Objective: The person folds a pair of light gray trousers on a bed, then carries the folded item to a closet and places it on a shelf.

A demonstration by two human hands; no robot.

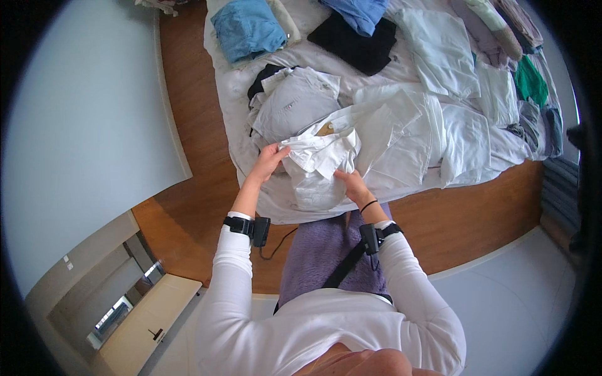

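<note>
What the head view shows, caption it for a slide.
Left hand and right hand hold a white garment near the edge of a bed spread with clothes.

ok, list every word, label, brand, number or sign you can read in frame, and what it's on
No legible text anywhere.
Grey garment: small marking on it, too small and blurred to read.
White garment in the left hand and right hand: no lettering visible.
Black forearm device on the left arm: none readable.

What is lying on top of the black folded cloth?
A blue cloth overlaps the upper part of the black folded cloth; the surface beneath the overlap is hidden.
</note>
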